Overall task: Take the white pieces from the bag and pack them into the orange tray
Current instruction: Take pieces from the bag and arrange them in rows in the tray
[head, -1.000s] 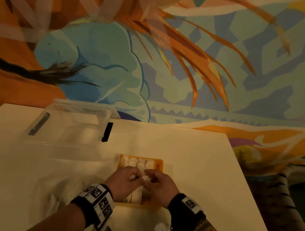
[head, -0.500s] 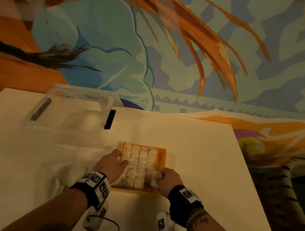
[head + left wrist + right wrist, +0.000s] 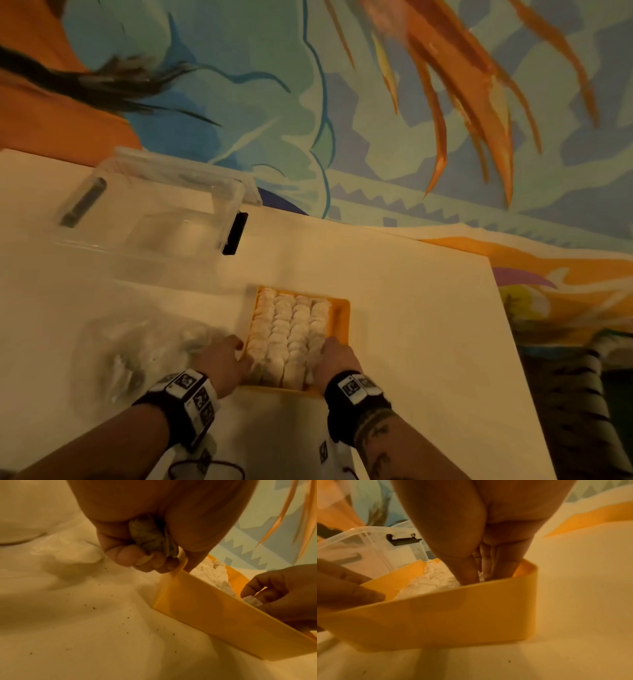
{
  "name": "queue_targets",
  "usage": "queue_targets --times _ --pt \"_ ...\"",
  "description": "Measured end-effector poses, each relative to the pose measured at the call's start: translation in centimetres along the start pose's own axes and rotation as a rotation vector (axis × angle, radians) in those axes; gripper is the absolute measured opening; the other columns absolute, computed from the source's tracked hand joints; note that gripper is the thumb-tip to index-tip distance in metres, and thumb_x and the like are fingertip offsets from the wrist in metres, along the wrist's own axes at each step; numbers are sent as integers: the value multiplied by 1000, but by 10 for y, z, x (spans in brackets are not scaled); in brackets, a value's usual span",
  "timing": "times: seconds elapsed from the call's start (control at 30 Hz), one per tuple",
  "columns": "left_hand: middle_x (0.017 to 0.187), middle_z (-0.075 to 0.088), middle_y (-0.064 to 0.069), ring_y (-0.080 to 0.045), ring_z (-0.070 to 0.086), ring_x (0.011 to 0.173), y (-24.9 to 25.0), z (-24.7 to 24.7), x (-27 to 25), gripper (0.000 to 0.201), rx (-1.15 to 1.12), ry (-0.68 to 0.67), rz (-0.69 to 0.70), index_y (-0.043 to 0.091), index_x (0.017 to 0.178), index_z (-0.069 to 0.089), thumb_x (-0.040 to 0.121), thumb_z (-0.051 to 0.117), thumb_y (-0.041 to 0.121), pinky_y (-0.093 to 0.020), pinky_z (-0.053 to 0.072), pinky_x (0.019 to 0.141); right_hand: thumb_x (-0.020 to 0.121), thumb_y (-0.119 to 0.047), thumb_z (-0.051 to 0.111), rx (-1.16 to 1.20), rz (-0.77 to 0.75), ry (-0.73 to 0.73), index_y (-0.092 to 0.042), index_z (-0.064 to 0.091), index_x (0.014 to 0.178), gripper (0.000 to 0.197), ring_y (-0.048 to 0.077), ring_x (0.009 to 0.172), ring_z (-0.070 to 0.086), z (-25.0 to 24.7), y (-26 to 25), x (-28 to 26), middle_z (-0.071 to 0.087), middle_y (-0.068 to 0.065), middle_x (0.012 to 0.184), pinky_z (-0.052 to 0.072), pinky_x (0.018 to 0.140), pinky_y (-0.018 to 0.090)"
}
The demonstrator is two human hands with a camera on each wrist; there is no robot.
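Note:
The orange tray (image 3: 339, 320) sits mid-table, packed with rows of white pieces (image 3: 291, 325). My left hand (image 3: 222, 363) is at the tray's near left corner. Its thumb reaches over the tray wall (image 3: 197, 601) and its curled fingers (image 3: 137, 561) stay outside, with a crumpled wad (image 3: 150, 536) tucked in the palm. My right hand (image 3: 334, 359) reaches down into the near right corner of the tray (image 3: 453, 615). There it pinches one white piece (image 3: 252, 600) between thumb and fingers (image 3: 469, 572). The clear bag (image 3: 137, 349) lies crumpled left of the tray.
An open clear plastic box (image 3: 154, 212) with a black latch (image 3: 234, 233) stands at the back left. The table's right edge (image 3: 513, 342) runs close to the tray, with a painted wall (image 3: 376, 102) behind.
My hands were joined over the tray's near end and have parted. The left went to the tray's left wall; the right carried a white piece down into the near right corner.

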State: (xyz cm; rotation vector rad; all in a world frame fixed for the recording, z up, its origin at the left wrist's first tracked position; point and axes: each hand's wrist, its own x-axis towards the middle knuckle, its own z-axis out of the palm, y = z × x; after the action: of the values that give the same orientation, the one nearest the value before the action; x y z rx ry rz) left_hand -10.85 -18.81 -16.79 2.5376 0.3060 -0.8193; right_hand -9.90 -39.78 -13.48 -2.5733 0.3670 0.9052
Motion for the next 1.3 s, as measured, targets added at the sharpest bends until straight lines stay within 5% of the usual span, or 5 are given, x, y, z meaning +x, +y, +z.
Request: queue_targets --times 0.43,0.63,0.87,1.03,1.3 --pt "110 67 -4 -21 64 101 4 -16 -5 52 -195 84 43 26 131 45 90 56 55 -31 50 90 90 -19 57 34 -84 75 -19 48 123 35 28 112 59 -2 9 -2 59 8 124 49 87 32" --pt "101 62 -7 -24 59 83 36 -24 -16 21 -701 -74 125 39 112 52 94 42 44 -31 48 67 88 -42 62 191 -232 210 -28 61 113 28 16 103 60 -16 13 -17 61 -6 114 49 89 27" --pt "128 65 -1 -20 65 113 66 0 -11 87 -1071 -296 108 39 137 43 67 45 91 -47 49 102 75 -47 77 369 -447 106 -37 65 116 44 -3 79 49 -6 7 -42 55 -12 105 37 67 7" --pt "92 68 -16 -22 56 60 78 -2 -34 57 -1042 -340 80 26 115 59 90 37 72 -32 44 59 90 -29 66 690 -381 78 -21 71 93 10 3 62 61 -12 21 -49 66 -8 81 52 59 20" --pt "87 70 -10 -12 46 55 85 -5 -48 12 -794 -230 286 17 109 58 98 55 21 -25 35 46 97 -21 56 950 -283 74 -11 67 101 15 11 68 61 -8 33 -50 73 2 87 48 56 22"
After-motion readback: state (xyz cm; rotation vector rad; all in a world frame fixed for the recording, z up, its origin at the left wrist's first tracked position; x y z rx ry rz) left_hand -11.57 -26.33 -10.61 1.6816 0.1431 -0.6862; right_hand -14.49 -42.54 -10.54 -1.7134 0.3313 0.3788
